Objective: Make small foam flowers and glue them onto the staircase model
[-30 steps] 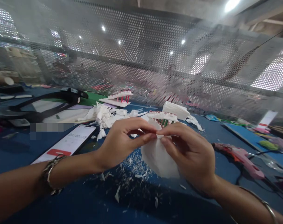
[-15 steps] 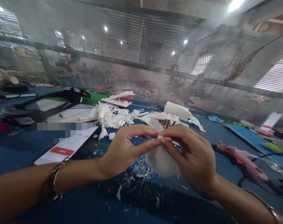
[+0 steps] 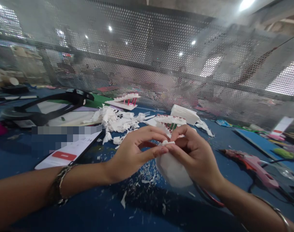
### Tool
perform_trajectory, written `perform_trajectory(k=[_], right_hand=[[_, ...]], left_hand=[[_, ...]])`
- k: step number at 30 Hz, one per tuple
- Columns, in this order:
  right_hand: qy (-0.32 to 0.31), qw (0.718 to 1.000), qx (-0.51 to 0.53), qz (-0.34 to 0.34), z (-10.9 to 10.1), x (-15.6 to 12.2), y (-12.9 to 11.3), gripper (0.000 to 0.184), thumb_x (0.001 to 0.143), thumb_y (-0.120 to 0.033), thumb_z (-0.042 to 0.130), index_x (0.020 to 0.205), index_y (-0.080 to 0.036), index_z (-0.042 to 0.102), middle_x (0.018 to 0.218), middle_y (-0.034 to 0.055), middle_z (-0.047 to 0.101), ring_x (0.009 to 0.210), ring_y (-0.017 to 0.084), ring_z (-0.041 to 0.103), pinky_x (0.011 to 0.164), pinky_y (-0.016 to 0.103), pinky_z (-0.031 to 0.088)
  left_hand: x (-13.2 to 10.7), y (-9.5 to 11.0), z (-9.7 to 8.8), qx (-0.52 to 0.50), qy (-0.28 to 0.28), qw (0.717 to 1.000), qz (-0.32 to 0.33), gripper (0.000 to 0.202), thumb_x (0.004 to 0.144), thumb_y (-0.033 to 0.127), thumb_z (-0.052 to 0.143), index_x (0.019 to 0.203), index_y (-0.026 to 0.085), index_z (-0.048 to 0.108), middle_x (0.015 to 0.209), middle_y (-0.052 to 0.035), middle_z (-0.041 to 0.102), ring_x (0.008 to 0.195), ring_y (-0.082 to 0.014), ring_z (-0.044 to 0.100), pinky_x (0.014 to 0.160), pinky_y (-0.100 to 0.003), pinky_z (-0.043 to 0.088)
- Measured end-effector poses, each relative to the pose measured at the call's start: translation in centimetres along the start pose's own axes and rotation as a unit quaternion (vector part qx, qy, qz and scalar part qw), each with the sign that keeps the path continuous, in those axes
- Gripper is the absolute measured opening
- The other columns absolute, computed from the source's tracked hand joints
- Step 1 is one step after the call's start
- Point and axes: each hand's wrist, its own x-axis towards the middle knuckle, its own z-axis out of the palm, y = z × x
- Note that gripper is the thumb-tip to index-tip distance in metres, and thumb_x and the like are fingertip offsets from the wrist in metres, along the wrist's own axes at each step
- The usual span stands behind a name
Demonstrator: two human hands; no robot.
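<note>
My left hand (image 3: pixel 134 153) and my right hand (image 3: pixel 197 156) meet above the blue table. Between their fingertips is a small white rolled bit of tissue (image 3: pixel 169 142), which both hands pinch. Just below the fingers, a thin white sheet of tissue (image 3: pixel 174 172) shows, partly hidden by my right hand; whether it joins the small bit I cannot tell. Right behind my hands stands a white model piece with red speckles and green posts (image 3: pixel 174 120). Torn white tissue (image 3: pixel 113 119) is heaped beyond my left hand.
A phone (image 3: pixel 66 153) lies at left, near black headgear (image 3: pixel 47 109). A pink glue gun (image 3: pixel 255 166) rests at right by a blue board (image 3: pixel 255 141). Behind stand a folded tissue stack (image 3: pixel 184 113) and another model with red posts (image 3: pixel 127 100). A perforated metal screen (image 3: pixel 147 61) closes the back.
My fingers have shifted on the small white bit, my left fingertips parting slightly and my right index finger bending more. The sheet below has swung a little right and toward me.
</note>
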Motion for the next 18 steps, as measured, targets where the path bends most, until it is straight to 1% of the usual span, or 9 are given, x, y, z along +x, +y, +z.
perform_trajectory(k=[3,4,6,8,10,11,14,16,18], right_hand=[[-0.032,0.998,0.055,0.015,-0.1,0.1,-0.1,0.014,0.075,-0.026,0.050,0.074,-0.022,0.037,0.044,-0.0098,0.041,0.032,0.003,0.029,0.030,0.016,0.018],[-0.038,0.997,0.060,0.015,-0.1,0.0,-0.2,0.014,0.075,-0.026,0.051,0.075,-0.021,0.037,0.045,-0.0097,0.041,0.033,0.002,0.029,0.030,0.016,0.019],[-0.032,0.999,0.039,0.005,-0.2,0.0,-0.2,0.014,0.076,-0.025,0.051,0.075,-0.021,0.038,0.046,-0.0095,0.042,0.034,0.002,0.031,0.031,0.015,0.022],[-0.014,0.999,-0.017,-0.023,-0.4,-0.1,-0.3,0.012,0.076,-0.024,0.050,0.077,-0.021,0.039,0.050,-0.0079,0.045,0.040,0.003,0.038,0.036,0.014,0.030],[-0.005,0.994,-0.093,-0.061,-0.6,-0.2,-0.2,0.012,0.076,-0.022,0.052,0.083,-0.021,0.042,0.061,-0.0051,0.051,0.052,0.005,0.048,0.047,0.015,0.040],[-0.007,0.988,-0.132,-0.081,-0.7,-0.2,-0.1,0.015,0.075,-0.021,0.053,0.087,-0.022,0.044,0.066,-0.0039,0.053,0.058,0.006,0.051,0.052,0.016,0.042],[-0.004,0.962,-0.232,-0.146,-0.8,-0.2,0.1,0.019,0.074,-0.019,0.054,0.093,-0.023,0.049,0.076,-0.0022,0.057,0.064,0.007,0.053,0.058,0.018,0.044],[0.007,0.946,-0.265,-0.188,-0.8,0.0,0.1,0.016,0.076,-0.016,0.051,0.090,-0.022,0.052,0.077,-0.0015,0.059,0.065,0.007,0.053,0.060,0.019,0.044],[0.004,0.938,-0.274,-0.213,-0.7,0.0,0.1,0.013,0.077,-0.014,0.049,0.086,-0.020,0.056,0.077,0.0000,0.061,0.068,0.008,0.055,0.064,0.019,0.044]], left_hand=[[0.1,0.2,-0.2,0.017,-0.018,0.999,0.025,0.008,0.070,0.014,0.060,0.076,0.018,0.064,0.083,-0.0013,0.058,0.079,-0.0096,0.054,0.067,-0.016,0.046],[0.2,0.2,-0.2,0.021,-0.023,0.999,0.028,0.009,0.070,0.013,0.060,0.076,0.018,0.064,0.081,-0.0010,0.057,0.077,-0.0092,0.054,0.066,-0.016,0.046],[0.4,0.2,-0.4,0.019,-0.032,0.999,0.014,0.009,0.069,0.013,0.061,0.075,0.018,0.065,0.080,-0.0007,0.057,0.075,-0.0089,0.054,0.064,-0.016,0.045],[0.6,0.1,-0.6,-0.004,-0.033,0.999,-0.015,0.008,0.070,0.013,0.060,0.074,0.018,0.065,0.079,-0.0006,0.058,0.074,-0.0088,0.054,0.063,-0.016,0.045],[0.8,-0.2,-0.7,-0.024,-0.022,0.999,-0.041,0.007,0.070,0.014,0.060,0.073,0.018,0.064,0.078,-0.0005,0.058,0.075,-0.0088,0.055,0.065,-0.016,0.044],[0.9,-0.4,-0.8,-0.026,-0.013,0.998,-0.051,0.007,0.071,0.014,0.059,0.073,0.018,0.064,0.078,-0.0007,0.058,0.075,-0.0088,0.055,0.066,-0.017,0.044],[0.9,-0.6,-1.0,0.000,0.007,0.997,-0.075,0.006,0.073,0.017,0.058,0.074,0.016,0.064,0.080,-0.0019,0.058,0.076,-0.0097,0.054,0.066,-0.018,0.044],[0.7,-0.6,-1.1,0.016,0.009,0.996,-0.088,0.008,0.074,0.020,0.056,0.075,0.015,0.063,0.079,-0.0023,0.058,0.075,-0.0105,0.053,0.066,-0.019,0.044],[0.5,-0.5,-1.1,0.019,0.009,0.994,-0.108,0.009,0.074,0.021,0.056,0.076,0.015,0.063,0.076,-0.0020,0.060,0.073,-0.0105,0.054,0.065,-0.019,0.044]])
